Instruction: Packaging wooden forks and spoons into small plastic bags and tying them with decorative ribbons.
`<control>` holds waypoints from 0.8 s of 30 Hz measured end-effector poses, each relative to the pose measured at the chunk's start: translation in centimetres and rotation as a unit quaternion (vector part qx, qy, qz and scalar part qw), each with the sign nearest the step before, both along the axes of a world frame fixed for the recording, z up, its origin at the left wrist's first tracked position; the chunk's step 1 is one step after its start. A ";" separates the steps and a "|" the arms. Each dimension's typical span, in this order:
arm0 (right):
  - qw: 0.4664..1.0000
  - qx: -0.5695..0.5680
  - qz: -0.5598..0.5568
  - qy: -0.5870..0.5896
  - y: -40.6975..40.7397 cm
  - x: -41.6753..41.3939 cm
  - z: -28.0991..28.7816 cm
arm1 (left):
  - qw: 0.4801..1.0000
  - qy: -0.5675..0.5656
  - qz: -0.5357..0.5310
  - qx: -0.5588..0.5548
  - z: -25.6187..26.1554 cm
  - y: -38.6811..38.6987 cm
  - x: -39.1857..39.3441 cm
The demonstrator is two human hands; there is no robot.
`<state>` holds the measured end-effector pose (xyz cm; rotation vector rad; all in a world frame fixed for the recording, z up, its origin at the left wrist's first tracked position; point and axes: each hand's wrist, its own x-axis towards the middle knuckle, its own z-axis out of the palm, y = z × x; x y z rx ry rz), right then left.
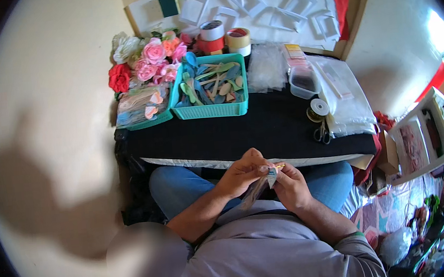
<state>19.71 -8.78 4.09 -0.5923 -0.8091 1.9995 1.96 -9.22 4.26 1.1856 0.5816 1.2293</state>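
Observation:
My left hand [244, 172] and my right hand [292, 185] meet above my lap, just in front of the table's near edge. Between them is a clear plastic packet [255, 193] with pale, slender pieces inside, its lower end hanging towards my shirt. The left fingers pinch the gathered top of the packet. A small tag [272, 177] with writing hangs at that top, and the right fingers hold a short gold-coloured tie [280, 166] beside it. How far the tie goes around the packet cannot be told.
On the black cloth [214, 135] stand a teal basket [211, 111] of coloured spoons, filled packets [139, 104], artificial flowers [154, 51], tape rolls [211, 30], clear bags [266, 67], a plastic tub [304, 82], a spool [317, 110] and scissors [321, 133]. A wall rises at left.

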 end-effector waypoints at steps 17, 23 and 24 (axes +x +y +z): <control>0.994 -0.051 0.095 -0.014 1.1 1.4 -0.2 | 0.872 0.304 0.185 0.335 1.7 0.1 -0.5; 0.954 -0.119 0.266 -0.071 2.5 2.4 -1.8 | 0.812 0.445 0.086 0.367 3.2 -1.1 -1.6; 0.947 -0.149 0.268 -0.094 2.3 2.3 -1.8 | 0.803 0.452 0.082 0.379 3.2 -1.3 -1.6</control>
